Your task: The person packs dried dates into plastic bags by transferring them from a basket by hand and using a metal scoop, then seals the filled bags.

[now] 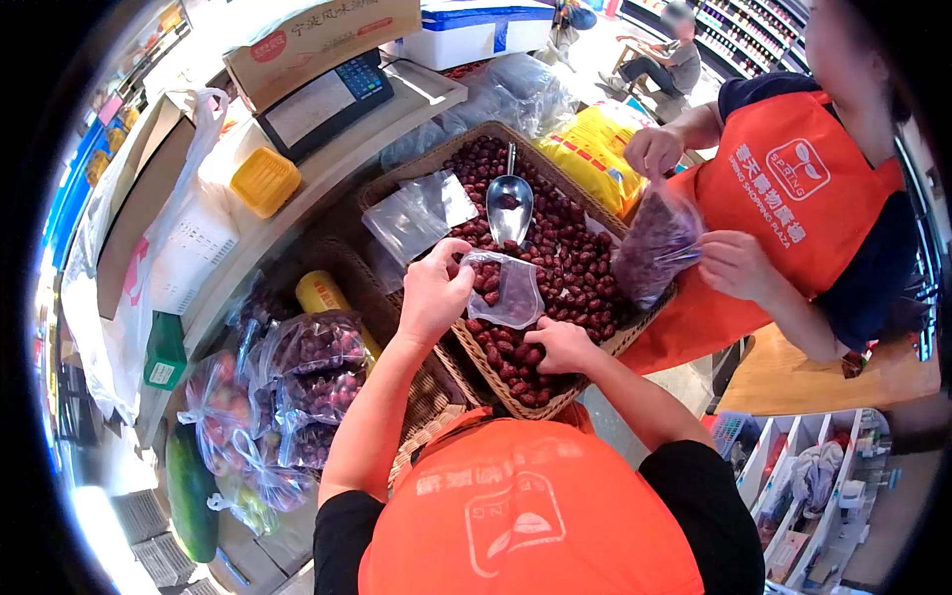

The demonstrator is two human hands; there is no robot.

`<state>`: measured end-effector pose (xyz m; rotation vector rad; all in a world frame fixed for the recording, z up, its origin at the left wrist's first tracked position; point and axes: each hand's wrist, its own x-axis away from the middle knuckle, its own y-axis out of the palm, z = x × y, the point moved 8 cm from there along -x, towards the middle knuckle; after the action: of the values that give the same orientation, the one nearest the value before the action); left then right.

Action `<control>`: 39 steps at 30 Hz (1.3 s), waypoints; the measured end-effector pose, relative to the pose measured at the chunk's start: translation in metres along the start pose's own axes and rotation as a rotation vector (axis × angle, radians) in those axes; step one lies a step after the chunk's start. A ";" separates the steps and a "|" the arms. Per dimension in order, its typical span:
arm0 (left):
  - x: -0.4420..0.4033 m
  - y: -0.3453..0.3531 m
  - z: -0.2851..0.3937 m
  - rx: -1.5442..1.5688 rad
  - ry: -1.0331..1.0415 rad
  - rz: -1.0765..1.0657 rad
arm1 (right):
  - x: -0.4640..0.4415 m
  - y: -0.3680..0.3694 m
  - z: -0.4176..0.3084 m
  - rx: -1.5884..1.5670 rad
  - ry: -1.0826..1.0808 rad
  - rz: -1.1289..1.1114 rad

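My left hand [436, 288] pinches the upper left edge of a clear plastic bag [516, 293] over the dates. My right hand [562, 347] is beside the bag's lower right corner, its fingers curled down at the red dates [511, 359]; what they grip is hidden. The dates fill a wicker basket [635, 332] in front of me. A metal scoop [510, 206] lies on them with its handle pointing away. Left of the scoop, more clear plastic bags [421, 213] rest on the dates.
Opposite, a co-worker's hands [739, 266] hold a filled bag [656, 243]. Left are packed bags of dates [322, 372], bagged fruit [223, 407] and a green winter melon [191, 491]. A counter [421, 89] carries a scale [327, 104] and a yellow basket [266, 182].
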<state>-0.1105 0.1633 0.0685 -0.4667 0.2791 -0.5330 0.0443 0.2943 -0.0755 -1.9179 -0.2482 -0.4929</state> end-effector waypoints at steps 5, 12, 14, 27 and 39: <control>-0.006 0.001 -0.003 0.001 0.019 -0.004 | -0.003 -0.026 0.027 -0.717 -0.127 0.152; -0.015 0.012 0.004 0.030 0.008 -0.057 | 0.046 -0.150 -0.018 -1.333 -0.265 0.369; -0.016 0.017 0.006 0.048 0.018 -0.066 | 0.047 -0.174 -0.042 -0.958 -0.449 0.582; -0.017 0.009 -0.002 0.083 -0.022 -0.037 | 0.037 -0.179 -0.039 -0.909 -0.312 1.050; -0.021 -0.015 0.001 0.132 -0.031 0.052 | -0.097 0.023 0.003 -0.126 0.091 0.051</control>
<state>-0.1339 0.1640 0.0797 -0.3386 0.2240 -0.4901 -0.0323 0.2933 -0.1394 -2.0129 -0.1115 -0.5712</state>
